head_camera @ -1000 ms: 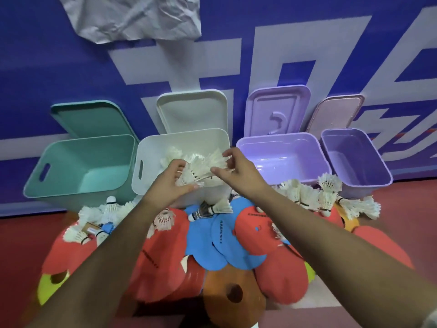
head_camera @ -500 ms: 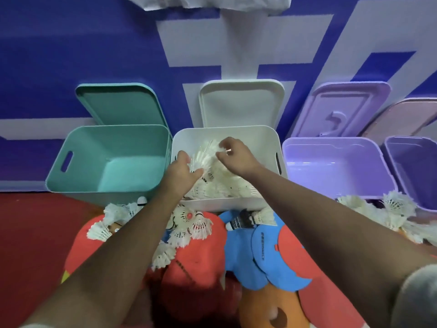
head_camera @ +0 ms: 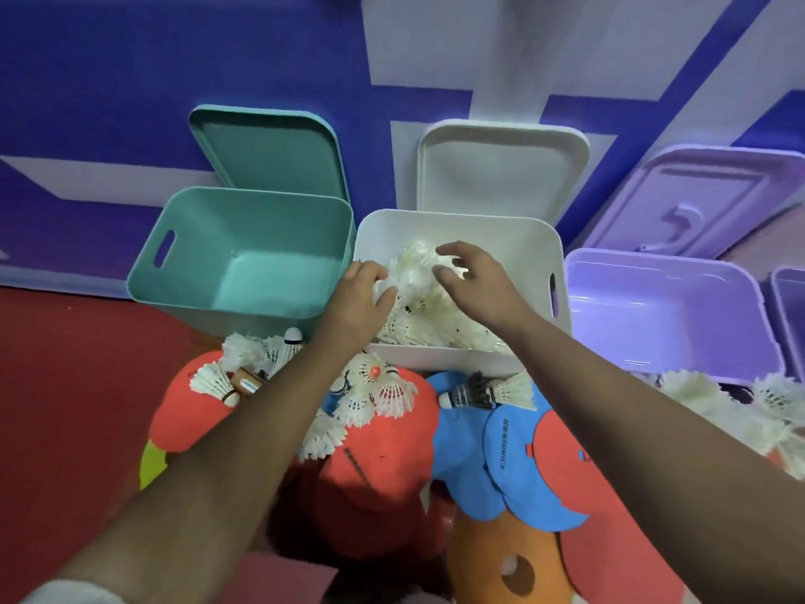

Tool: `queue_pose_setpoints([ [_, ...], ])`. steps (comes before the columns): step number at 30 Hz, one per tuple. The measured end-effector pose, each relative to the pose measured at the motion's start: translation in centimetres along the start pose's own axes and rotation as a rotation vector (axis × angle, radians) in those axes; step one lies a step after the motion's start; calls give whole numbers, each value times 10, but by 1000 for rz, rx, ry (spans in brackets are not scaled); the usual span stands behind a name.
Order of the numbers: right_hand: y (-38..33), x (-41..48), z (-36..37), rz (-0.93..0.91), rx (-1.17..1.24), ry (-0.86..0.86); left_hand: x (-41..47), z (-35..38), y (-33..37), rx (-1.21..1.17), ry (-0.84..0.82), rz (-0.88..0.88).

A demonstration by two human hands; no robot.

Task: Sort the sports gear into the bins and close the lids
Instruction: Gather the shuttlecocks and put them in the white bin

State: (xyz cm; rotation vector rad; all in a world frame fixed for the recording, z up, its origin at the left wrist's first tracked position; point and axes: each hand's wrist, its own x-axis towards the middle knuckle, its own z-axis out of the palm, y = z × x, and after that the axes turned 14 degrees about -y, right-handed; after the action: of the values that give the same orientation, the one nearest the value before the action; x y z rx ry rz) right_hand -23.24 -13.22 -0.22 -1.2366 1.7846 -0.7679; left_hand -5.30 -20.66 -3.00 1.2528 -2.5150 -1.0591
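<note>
Big blue-and-white wall (head_camera: 130, 80) at the back, red floor (head_camera: 65, 385) below it, and a row of bins along its foot, all mouth-up. The teal bin (head_camera: 191, 237) on the left shows a bare bottom, with its teal lid (head_camera: 270, 154) leaning on the wall behind. Every lid in view is tipped back like that, I'd say to leave the mouths free for dropping gear in. The purple bin (head_camera: 662, 263) on the right looks bare inside too, purple lid (head_camera: 705, 202) tilted behind it.

Between them stands the white bin (head_camera: 522, 237), white lid (head_camera: 501, 167) upright at its back, and that's where the action is! In front, a pile of flat paddle shapes (head_camera: 383, 473) in red, blue and orange comes right up to the near wall.

Both arms reach over that pile and across the near rim. The right hand (head_camera: 475, 276) hovers in the bin mouth, fingers spread and loosely bent, pinching nothing I can see. The left hand (head_camera: 361, 298) sits at the near-left corner, fingers bent against a blurred clump of shuttlecocks (head_camera: 414, 263). Gripping or letting go, I can't tell.

The heaped shuttlecocks (head_camera: 435, 329) lie along the bin's near wall, and loose shuttlecocks (head_camera: 383, 385) dot the pile outside.

Room looks fine: the far half of the bin is open. Watch the teal rim, though, just beside that left wrist.
</note>
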Motion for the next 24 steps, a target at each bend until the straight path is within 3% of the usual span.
queue_pose_setpoints([
  [4,-3,-51,9,-90,117,30,-60,-3,-10,-42,21,-6],
  [8,1,-96,37,-146,189,-86,-118,2,-25,-64,48,-93],
  [14,26,-119,80,-85,-47,-173,-171,16,-48,-64,94,-278],
  [24,42,-93,128,165,-332,-115,-139,11,-80,2,-35,-290],
])
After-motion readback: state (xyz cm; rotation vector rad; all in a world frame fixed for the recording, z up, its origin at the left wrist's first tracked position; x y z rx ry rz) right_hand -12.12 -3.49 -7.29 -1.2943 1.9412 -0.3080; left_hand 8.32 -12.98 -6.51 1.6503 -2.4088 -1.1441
